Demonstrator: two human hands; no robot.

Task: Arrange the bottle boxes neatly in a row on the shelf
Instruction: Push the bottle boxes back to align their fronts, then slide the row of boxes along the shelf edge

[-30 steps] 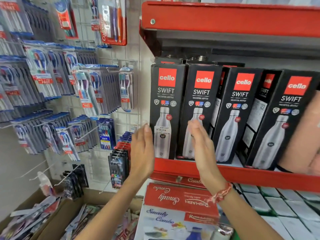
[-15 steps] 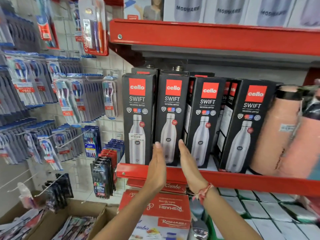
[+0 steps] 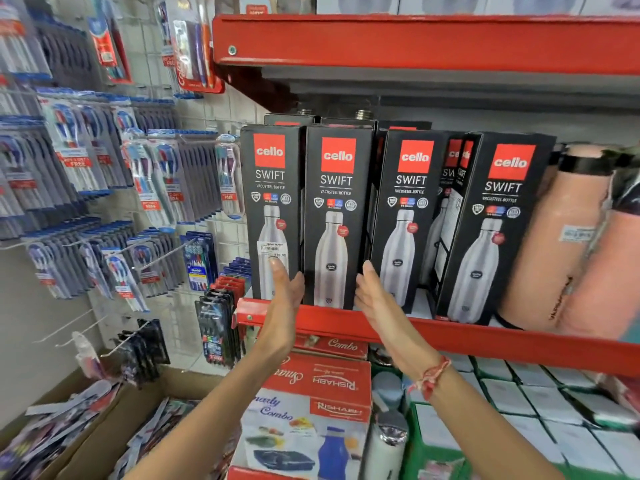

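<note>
I've got both hands flat and open — left hand [image 3: 284, 292], right hand [image 3: 372, 292] — bracketing the second box [image 3: 334, 216] at the shelf's front edge [image 3: 485, 336]; squeeze unevenly and it tips forward off.

Both hands raised — left hand [image 3: 285, 296], right hand [image 3: 375, 296] — palms facing inward.

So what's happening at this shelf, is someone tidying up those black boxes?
Yes. A person is straightening black Cello Swift bottle boxes on a red shelf. The left hand and right hand are open, flat against either side of the second box from the left, near its base. That box stands upright beside the leftmost box. The third box and the fourth box stand further right with gaps and turned at an angle, so the row isn't even yet.
</note>
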